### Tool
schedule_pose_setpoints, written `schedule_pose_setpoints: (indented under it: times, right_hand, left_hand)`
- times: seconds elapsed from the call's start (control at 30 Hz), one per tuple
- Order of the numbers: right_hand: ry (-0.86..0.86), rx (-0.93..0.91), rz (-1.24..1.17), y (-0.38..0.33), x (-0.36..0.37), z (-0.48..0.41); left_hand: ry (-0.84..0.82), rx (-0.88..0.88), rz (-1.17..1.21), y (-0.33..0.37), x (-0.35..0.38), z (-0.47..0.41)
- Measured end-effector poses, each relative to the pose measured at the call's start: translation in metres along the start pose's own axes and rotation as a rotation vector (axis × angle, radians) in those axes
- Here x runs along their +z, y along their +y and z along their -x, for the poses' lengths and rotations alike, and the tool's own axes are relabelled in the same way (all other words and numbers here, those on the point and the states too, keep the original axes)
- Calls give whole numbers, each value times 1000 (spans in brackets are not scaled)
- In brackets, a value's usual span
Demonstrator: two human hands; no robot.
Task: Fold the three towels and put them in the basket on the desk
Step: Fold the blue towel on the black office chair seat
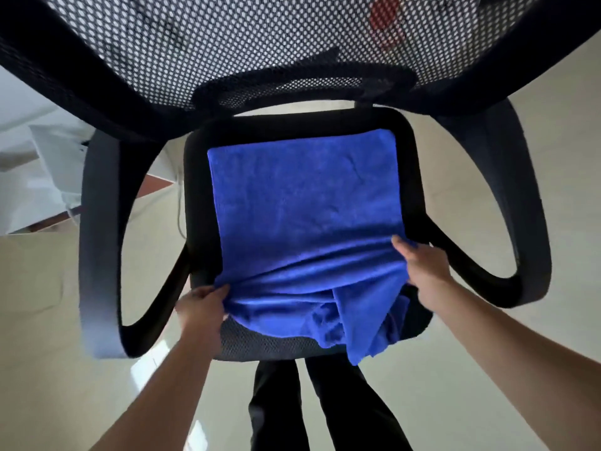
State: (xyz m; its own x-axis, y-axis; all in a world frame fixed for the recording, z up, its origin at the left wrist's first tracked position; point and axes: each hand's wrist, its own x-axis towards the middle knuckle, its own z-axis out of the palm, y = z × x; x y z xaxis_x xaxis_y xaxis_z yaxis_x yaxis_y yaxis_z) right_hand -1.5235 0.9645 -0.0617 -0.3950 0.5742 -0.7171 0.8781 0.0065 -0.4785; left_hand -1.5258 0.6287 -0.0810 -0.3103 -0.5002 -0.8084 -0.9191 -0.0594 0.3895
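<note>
1. Gripping the near end of a bright blue microfibre towel (305,203), you stand at the front of a black mesh office chair seat (195,196). Your dark-trousered legs (325,402) are just below its front rim.
2. Your left hand (201,305) has its fingers curled round the towel's near left corner, at the seat's front left edge.
3. Your right hand (422,271) pinches the cloth on the right side with the thumb on top. Its other fingers are tucked out of sight under the fabric.
4. The towel's far half lies flat and square on the seat, and its far edge sits just short of the perforated black backrest (227,43).
5. The near half is bunched between your hands, and a loose flap hangs over the front rim. Whether that bunch hides a second towel cannot be told.
6. What matters for the fold: the towel's long axis runs straight away from you toward the backrest, so the flat part lies ahead of both sets of fingers.
7. The right hand sits further along that axis than the left, so the held edge is skewed. It probably needs squaring before you carry it forward onto the far edge.
8. The basket and the desk are not in view. By this picture the folding has barely begun.
</note>
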Motion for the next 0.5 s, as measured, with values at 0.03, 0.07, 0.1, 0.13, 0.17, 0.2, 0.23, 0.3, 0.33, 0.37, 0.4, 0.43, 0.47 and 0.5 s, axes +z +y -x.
schedule_pose_setpoints:
  times: [0.03,0.07,0.1,0.13,0.17,0.2,0.23,0.3,0.33,0.37,0.4,0.43,0.47,0.5]
  right_hand:
    - [8,-20,11,-6,-3,-6]
    - [-5,-21,17,-8,-4,-13]
    - [-28,15,3,-8,-5,-19]
    - [-69,76,-23,-7,-6,-19]
    - [-117,139,-65,-4,-7,-16]
    - [-164,187,-90,0,-7,-13]
    - [-207,217,-97,2,-8,-5]
    - [-313,187,-73,11,-8,16]
    - [-363,143,-23,18,-8,25]
    - [-397,116,62,27,-7,34]
    - [-397,103,142,36,-7,39]
    - [-363,112,172,44,-7,42]
    - [-311,128,150,50,-10,41]
    - [-244,144,99,51,-13,38]
  left_hand:
    - [-6,28,8,7,2,-4]
    - [-3,55,17,13,4,-6]
    - [8,74,26,19,8,-6]
    - [20,76,41,21,10,-4]
    - [31,71,64,23,13,2]
    - [26,63,86,22,14,10]
    - [-2,54,97,19,16,19]
    - [-88,-12,68,4,19,37]
    - [-129,-73,48,-7,22,45]
    - [-165,-141,34,-18,25,50]
    - [-195,-204,21,-27,27,55]
    - [-208,-244,12,-33,29,57]
    - [-208,-264,10,-37,29,58]
    - [-202,-261,19,-37,28,57]
